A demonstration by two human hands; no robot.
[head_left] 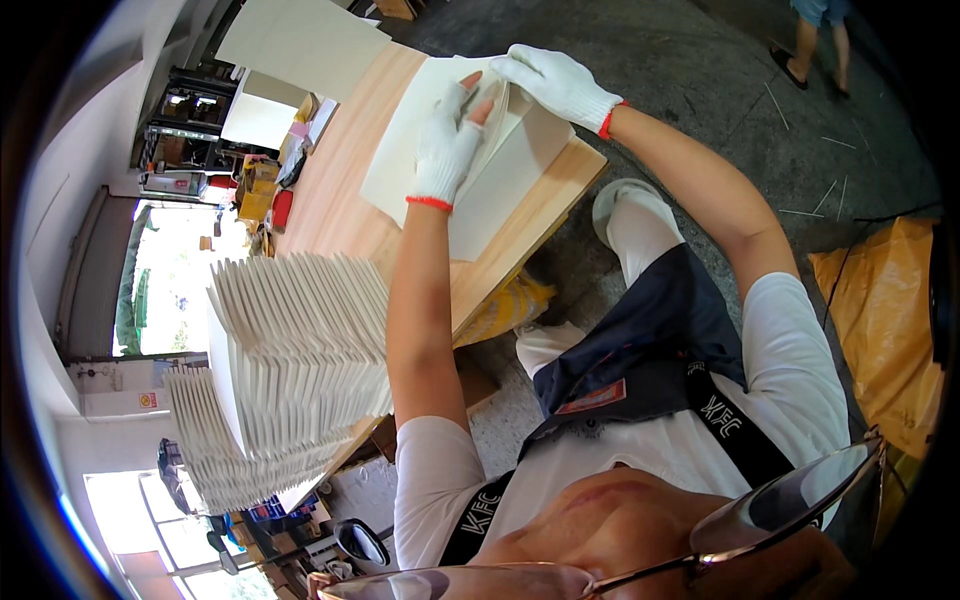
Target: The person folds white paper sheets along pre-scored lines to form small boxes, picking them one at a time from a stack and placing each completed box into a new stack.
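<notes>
White sheets of paper or thin card (410, 150) lie in a loose pile on a pale wooden table (335, 185), in front of me. My left hand (447, 150), in a white knit glove with some bare fingertips, rests on the top sheet with its fingers spread. At the pile's far right edge, my right hand (560, 85), gloved in white with a red cuff, closes over the edge of a sheet that bows up between the hands. What its fingertips do beneath that edge is hidden.
Tall stacks of folded white sheets (300, 350) stand left of my left arm. More large sheets (300, 45) lie at the table's far end. A yellow bag (510, 305) sits under the table edge, an orange sack (880, 310) at right. A person's legs (808, 50) show far right.
</notes>
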